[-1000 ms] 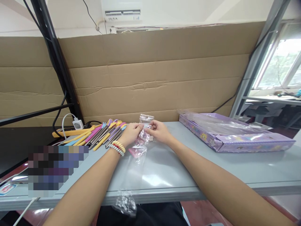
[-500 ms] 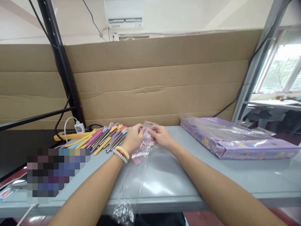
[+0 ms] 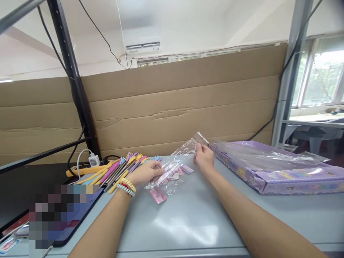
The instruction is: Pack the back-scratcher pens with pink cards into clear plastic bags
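Plastic bag (image 3: 185,147), clear and crinkled, stretches between our hands just over the grey table (image 3: 188,222) in the head view. Our right hand (image 3: 203,158) pinches its raised far corner, fingers closed on the film. Our left hand (image 3: 146,172) grips its lower end beside small pink packets (image 3: 158,195). Coloured pens (image 3: 120,166) lie to the left — a purple box (image 3: 268,173) to the right.

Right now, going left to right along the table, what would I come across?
White charger → coloured sticks → left hand → clear bag → right hand → purple box.
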`<state>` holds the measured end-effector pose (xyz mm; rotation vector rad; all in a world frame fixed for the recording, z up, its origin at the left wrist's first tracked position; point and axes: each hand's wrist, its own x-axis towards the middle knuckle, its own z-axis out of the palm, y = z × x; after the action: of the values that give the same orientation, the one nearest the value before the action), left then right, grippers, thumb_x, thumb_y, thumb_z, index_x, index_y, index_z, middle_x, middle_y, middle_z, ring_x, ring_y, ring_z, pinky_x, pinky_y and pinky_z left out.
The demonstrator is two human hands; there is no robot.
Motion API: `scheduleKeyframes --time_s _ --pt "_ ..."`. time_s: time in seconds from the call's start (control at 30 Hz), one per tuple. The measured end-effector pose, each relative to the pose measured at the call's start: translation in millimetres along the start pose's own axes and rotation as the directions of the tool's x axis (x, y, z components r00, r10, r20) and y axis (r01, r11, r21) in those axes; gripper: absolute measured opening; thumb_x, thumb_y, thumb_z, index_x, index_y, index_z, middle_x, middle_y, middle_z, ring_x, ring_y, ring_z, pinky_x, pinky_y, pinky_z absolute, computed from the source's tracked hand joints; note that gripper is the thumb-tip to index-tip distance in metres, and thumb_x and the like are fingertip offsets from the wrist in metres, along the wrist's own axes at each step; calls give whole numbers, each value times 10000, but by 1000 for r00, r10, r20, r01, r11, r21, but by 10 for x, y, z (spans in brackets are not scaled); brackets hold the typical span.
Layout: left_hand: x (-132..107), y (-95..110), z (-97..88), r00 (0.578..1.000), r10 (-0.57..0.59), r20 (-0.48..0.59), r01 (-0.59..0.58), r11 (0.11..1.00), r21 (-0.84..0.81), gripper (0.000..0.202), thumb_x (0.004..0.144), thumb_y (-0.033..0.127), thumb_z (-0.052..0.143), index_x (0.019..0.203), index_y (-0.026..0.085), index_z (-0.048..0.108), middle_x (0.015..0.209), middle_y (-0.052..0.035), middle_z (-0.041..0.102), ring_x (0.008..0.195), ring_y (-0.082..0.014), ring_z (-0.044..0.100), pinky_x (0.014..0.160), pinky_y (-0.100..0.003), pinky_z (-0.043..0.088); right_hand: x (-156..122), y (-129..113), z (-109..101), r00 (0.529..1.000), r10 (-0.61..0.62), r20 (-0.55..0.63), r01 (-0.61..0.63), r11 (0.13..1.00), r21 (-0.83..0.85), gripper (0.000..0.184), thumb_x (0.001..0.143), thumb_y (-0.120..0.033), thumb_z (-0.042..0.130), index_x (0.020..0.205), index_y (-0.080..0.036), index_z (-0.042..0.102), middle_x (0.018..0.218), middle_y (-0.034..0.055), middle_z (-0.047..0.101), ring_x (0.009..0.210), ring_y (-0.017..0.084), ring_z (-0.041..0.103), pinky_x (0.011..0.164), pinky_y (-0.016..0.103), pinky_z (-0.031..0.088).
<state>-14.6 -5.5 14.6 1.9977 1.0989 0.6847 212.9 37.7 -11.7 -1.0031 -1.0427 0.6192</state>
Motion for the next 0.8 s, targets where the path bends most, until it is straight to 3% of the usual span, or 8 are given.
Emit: scheduleKeyframes --time_s 0.1,0.23,0.33,0.43,0.5,0.63,0.7,0.8 --pt "58 -63 -48 988 2 -157 -14 997 -76 273 671 420 602 724 163 527 467 48 492 409 -95 457 420 -210 339 31 -39 -39 983 55 -176 -40 995 91 327 741 -545 510 704 -226 448 414 -64 414 297 108 369 300 252 298" --pt "129 -149 -115 880 29 -473 -79 993 -86 220 681 347 556 739 135 561 546 27 516 409 -73 420 407 -204 311 38 -43 -32 990 103 -99 -86 984 159 266 714 -458 560 736 -206 480 433 -59 449 312 97 391 299 235 303" --pt "153 -220 -172 799 24 -601 -79 995 -65 204 696 316 505 737 132 581 547 28 505 410 -67 366 397 -199 273 38 -12 -17 995 98 -16 -95 987 128 308 664 -409 605 849 -177 523 443 -63 459 326 85 373 309 218 266" --pt "165 -292 -215 777 16 -629 -45 999 -30 211 686 318 500 732 133 592 501 36 470 434 -86 372 416 -205 277 28 3 -25 997 57 58 -60 997 46 456 595 -412 661 954 -163 529 528 -36 511 371 87 397 324 217 264" --pt "173 -332 -231 779 22 -627 -31 1000 -4 213 680 323 501 730 139 597 494 37 464 453 -97 390 434 -210 286 12 -16 -44 986 51 156 -63 995 74 536 610 -507 627 1023 -188 505 661 7 573 431 105 463 337 217 297" --pt "191 -372 -252 778 54 -626 -32 998 46 212 678 332 490 695 151 598 502 30 476 481 -110 415 459 -217 299 -12 -78 -78 932 138 336 -220 950 220 641 742 -733 210 1060 -237 463 813 71 620 512 146 550 369 239 355" --pt "192 -370 -259 781 63 -622 -27 997 67 217 680 336 490 682 150 602 508 24 486 490 -112 426 463 -219 303 -4 -81 -79 918 233 321 -313 923 225 633 775 -712 163 978 -213 496 758 81 623 461 139 526 359 238 339" --pt "171 -353 -257 798 49 -600 -21 998 54 221 692 340 492 683 145 595 525 22 498 462 -99 428 440 -213 306 20 -47 -64 917 309 253 -367 901 230 465 827 -592 325 866 -174 526 661 69 610 387 105 467 332 216 305"
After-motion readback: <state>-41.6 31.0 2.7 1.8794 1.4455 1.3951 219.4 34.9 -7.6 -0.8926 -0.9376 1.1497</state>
